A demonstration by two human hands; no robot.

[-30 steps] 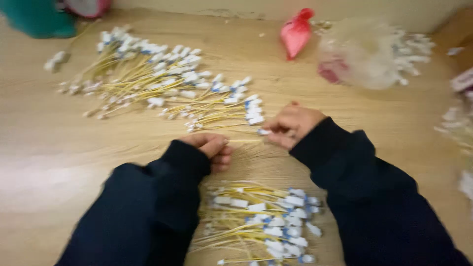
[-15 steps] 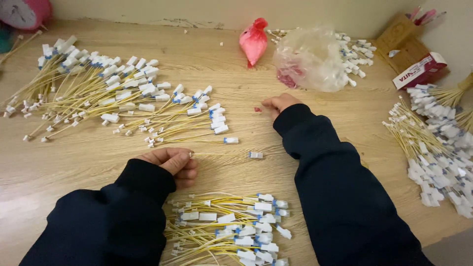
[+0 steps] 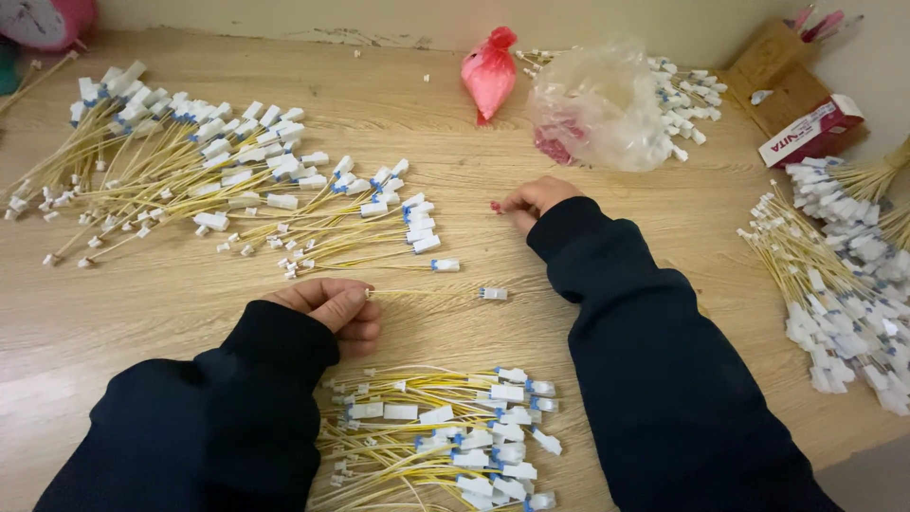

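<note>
Two hands over the wooden worktop [image 3: 664,246], both in dark sleeves. The left hand [image 3: 332,311] is curled narrow, fingers pinched on the end of one yellow wire [image 3: 427,293] that lies straight across the wood to a small white connector [image 3: 492,294]. The right hand [image 3: 533,200] sits further up, fingers closed on a tiny red piece [image 3: 495,206] at its tips; what that piece is, too small to tell.

Now the count: four heaps of the same yellow wires with white plugs. The big heap [image 3: 190,171] fans out at upper left, too many to number. The near bundle [image 3: 445,431] lies between the two sleeves at the lower edge, dozens of wires. A third heap [image 3: 844,294] runs down the right edge, and a small fourth pile [image 3: 678,95] sits behind the bags.

Packages: one clear plastic bag [image 3: 597,109], crumpled, at top centre with something pink inside; one red knotted bag [image 3: 490,71] just to its left; one red-and-white carton [image 3: 810,133] at upper right, lying against one brown cardboard box [image 3: 768,66].
</note>
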